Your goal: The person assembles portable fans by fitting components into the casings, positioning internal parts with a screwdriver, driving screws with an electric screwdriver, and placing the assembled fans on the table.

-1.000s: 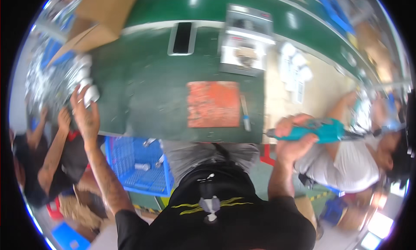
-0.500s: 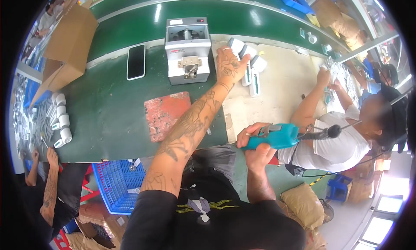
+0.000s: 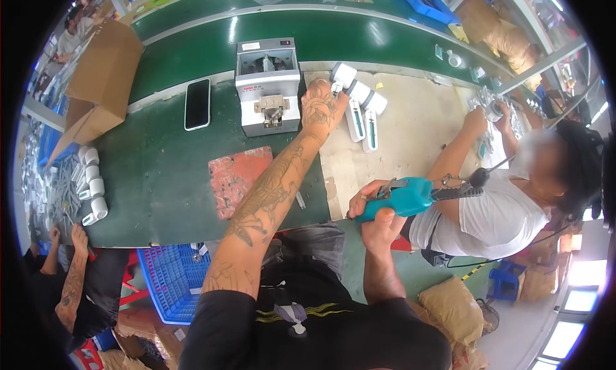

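Note:
My left hand (image 3: pixel 323 108) reaches over the bench beside the small grey machine (image 3: pixel 268 91). Its fingers are closed around the leftmost of a row of white devices with round heads (image 3: pixel 343 75); the hand hides most of that device's body. Two more white devices (image 3: pixel 362 127), with slim bodies showing a green strip, lie just to the right of it. My right hand (image 3: pixel 375 219) grips a teal electric screwdriver (image 3: pixel 403 198) near the bench's front edge. The screwdriver lies level, its cord end pointing right.
A worn red pad (image 3: pixel 239 180) and a phone (image 3: pixel 197 105) lie on the green bench. An open cardboard box (image 3: pixel 102 81) and more white parts (image 3: pixel 95 187) are at left. A blue basket (image 3: pixel 168 283) sits below the edge. A co-worker in white (image 3: pixel 497 206) works close on the right.
My left hand has drawn slightly left, its thumb coming in from a spread position toward the leftmost device. The right hand still holds the screwdriver. The whole view has shifted a little.

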A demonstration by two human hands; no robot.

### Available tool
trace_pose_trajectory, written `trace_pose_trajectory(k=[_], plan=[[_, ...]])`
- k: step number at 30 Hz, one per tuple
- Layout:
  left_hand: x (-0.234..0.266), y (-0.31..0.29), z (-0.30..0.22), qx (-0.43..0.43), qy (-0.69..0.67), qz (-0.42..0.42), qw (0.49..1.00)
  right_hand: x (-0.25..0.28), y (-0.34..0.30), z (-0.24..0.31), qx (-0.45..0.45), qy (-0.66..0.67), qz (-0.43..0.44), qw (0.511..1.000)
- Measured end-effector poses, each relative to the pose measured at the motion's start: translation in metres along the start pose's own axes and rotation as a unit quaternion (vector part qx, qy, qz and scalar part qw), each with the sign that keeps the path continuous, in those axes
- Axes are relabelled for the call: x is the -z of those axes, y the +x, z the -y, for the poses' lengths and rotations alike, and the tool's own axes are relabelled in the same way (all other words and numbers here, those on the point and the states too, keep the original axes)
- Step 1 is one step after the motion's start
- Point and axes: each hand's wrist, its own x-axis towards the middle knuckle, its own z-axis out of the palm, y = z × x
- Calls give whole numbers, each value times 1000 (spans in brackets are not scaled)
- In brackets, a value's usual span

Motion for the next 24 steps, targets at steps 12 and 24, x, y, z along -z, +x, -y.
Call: trace_pose_trajectory(k=[12,24], plan=[[171,-114,10,-228,16,81,970,-19,13,-2,-28,-32,45,998],[213,-140,66,-218,62,128,966,-95,50,-9,-20,10,135,991]])
